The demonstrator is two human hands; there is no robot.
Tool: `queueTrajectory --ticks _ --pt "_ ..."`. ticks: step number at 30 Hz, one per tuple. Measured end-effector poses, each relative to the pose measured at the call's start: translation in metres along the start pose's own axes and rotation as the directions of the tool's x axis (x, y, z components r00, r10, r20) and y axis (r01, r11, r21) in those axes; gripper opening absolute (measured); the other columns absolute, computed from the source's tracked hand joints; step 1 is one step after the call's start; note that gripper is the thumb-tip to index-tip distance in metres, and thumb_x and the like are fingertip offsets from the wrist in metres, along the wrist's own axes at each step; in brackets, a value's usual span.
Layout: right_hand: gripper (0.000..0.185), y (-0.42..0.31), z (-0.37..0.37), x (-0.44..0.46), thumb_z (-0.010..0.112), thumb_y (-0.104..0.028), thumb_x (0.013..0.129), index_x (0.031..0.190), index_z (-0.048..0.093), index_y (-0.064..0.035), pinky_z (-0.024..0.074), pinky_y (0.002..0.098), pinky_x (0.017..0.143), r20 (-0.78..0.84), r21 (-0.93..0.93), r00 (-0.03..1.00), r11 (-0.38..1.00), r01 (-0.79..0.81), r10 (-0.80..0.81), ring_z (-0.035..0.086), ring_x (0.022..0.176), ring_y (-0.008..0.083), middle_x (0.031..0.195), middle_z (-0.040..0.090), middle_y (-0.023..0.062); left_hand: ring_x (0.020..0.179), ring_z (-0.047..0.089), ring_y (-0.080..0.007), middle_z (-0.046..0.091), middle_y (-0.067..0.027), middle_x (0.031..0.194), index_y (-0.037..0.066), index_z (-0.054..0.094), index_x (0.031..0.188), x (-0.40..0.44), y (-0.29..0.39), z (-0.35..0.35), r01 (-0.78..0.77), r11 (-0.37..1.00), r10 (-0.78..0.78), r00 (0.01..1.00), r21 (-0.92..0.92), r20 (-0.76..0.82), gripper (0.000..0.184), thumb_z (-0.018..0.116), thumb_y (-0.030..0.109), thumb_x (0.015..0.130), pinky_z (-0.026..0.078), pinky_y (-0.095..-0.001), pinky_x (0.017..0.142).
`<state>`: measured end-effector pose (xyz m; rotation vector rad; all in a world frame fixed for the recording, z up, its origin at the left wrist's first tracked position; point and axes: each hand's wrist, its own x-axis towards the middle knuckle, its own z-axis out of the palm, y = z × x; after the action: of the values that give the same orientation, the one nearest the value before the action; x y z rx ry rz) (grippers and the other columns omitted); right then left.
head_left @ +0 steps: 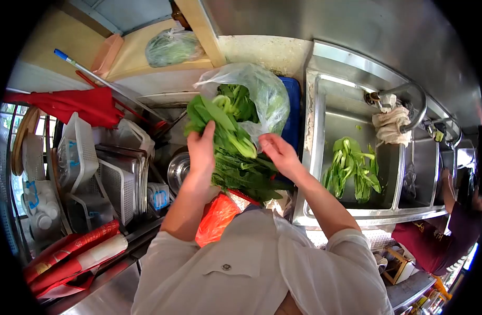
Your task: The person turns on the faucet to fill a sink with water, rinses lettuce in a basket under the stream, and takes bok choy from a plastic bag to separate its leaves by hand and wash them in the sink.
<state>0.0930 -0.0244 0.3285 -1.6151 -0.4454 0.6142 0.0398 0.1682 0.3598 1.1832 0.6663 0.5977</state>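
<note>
My left hand [201, 148] is closed on a bunch of bok choy [226, 125], its pale stems pointing toward my right hand. My right hand [281, 155] pinches the edge of a clear plastic bag [271, 95], which stands with its mouth toward me. More dark leafy greens [238, 100] show inside the bag. Below my hands lies a pile of long dark green leaves [243, 172], close to my body. Several heads of bok choy [351, 168] rest in the sink basin on the right.
A steel sink [375, 210] with a curved faucet [420, 107] and a hanging cloth [392, 127] stands right. Left are stacked plastic baskets [79, 152], a metal bowl [180, 170] and a red umbrella [78, 106]. Another person's maroon shirt [427, 244] shows far right.
</note>
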Motion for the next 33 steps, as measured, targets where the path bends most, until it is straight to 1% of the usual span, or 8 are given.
queueTrajectory --ticks 4,10,14,20,24,26,28,33 --pt "0.053 -0.027 -0.024 -0.042 0.042 -0.044 0.087 0.12 0.038 -0.0029 0.0508 0.0298 0.061 0.44 0.484 0.829 0.687 -0.542 0.344 0.06 0.074 0.0196 0.099 0.057 0.0127 0.093 0.052 -0.0138 0.056 -0.0053 0.105 -0.002 0.051 0.109 -0.066 -0.008 0.026 0.26 0.949 -0.235 0.96 -0.177 0.151 0.028 0.056 0.008 0.083 0.041 -0.0263 0.08" --pt "0.059 0.004 -0.108 -0.101 0.033 -0.05 0.088 0.122 0.039 -0.0023 0.0419 0.0351 0.084 -0.201 0.402 0.911 0.878 -0.258 0.359 0.05 0.1 0.0163 0.113 0.05 0.0094 0.082 0.053 -0.0113 0.058 -0.0032 0.094 -0.002 0.053 0.103 -0.119 -0.029 0.096 -0.115 0.991 0.045 0.771 0.07 0.635 0.02 0.053 0.003 0.083 0.041 -0.0234 0.074" --pt "0.043 0.001 -0.154 -0.105 0.048 -0.039 0.086 0.114 0.049 -0.0061 0.0388 0.0176 0.056 -0.232 0.694 0.933 0.719 -0.04 0.275 0.052 0.072 0.0051 0.093 0.059 0.0023 0.09 0.054 -0.0128 0.058 -0.0061 0.098 -0.002 0.053 0.105 -0.146 -0.068 0.126 -0.166 0.956 -0.136 0.481 0.242 0.866 0.024 0.054 0.001 0.081 0.041 -0.0242 0.078" --pt "0.028 0.009 -0.193 -0.127 0.061 -0.02 0.081 0.101 0.051 -0.0039 0.0424 0.0215 0.062 -0.657 0.448 0.733 0.873 0.195 0.173 0.051 0.073 0.0073 0.088 0.056 -0.002 0.09 0.053 -0.0189 0.051 -0.0069 0.107 0.005 0.043 0.115 -0.165 -0.134 0.159 0.649 0.688 -0.672 0.404 0.323 0.621 0.04 0.056 0.002 0.078 0.044 -0.0306 0.076" --pt "0.039 0.018 -0.216 -0.146 0.066 -0.02 0.075 0.107 0.049 -0.0056 0.0433 0.0245 0.072 -0.801 0.013 0.598 1.0 -0.02 0.023 0.054 0.082 0.0142 0.087 0.058 0.0069 0.089 0.049 -0.0181 0.048 -0.0079 0.109 0.008 0.041 0.117 -0.169 -0.162 0.177 0.258 0.787 -0.539 0.73 0.561 0.421 0.049 0.063 0.009 0.073 0.044 -0.0306 0.073" --pt "0.046 0.015 -0.216 -0.153 0.069 -0.018 0.071 0.11 0.048 -0.0075 0.0447 0.0269 0.071 -0.805 -0.109 0.591 0.969 -0.222 0.045 0.056 0.078 0.0212 0.093 0.055 0.0125 0.093 0.048 -0.0166 0.048 -0.0089 0.108 0.007 0.041 0.117 -0.171 -0.135 0.206 -0.574 0.755 0.15 0.623 0.318 0.768 0.049 0.065 0.013 0.074 0.044 -0.0295 0.073" --pt "0.047 0.026 -0.213 -0.153 0.068 -0.016 0.07 0.111 0.048 -0.0088 0.0468 0.0302 0.066 -0.732 -0.451 0.629 0.878 -0.158 -0.263 0.056 0.07 0.0279 0.102 0.051 0.0146 0.09 0.05 -0.0153 0.049 -0.0094 0.107 0.006 0.042 0.117 -0.183 -0.113 0.237 -0.549 0.787 0.059 0.52 0.281 0.852 0.051 0.066 0.018 0.074 0.044 -0.0275 0.072" --pt "0.043 0.051 -0.237 -0.157 0.059 -0.007 0.076 0.118 0.047 -0.0075 0.0441 0.0216 0.052 -0.521 0.187 0.853 0.98 0.07 0.039 0.052 0.063 0.0084 0.091 0.047 0.0049 0.081 0.054 -0.0109 0.05 -0.0074 0.108 0.004 0.039 0.121 -0.169 -0.148 0.259 -0.263 0.868 -0.303 0.389 0.42 0.87 0.052 0.064 0.01 0.076 0.044 -0.0228 0.07"
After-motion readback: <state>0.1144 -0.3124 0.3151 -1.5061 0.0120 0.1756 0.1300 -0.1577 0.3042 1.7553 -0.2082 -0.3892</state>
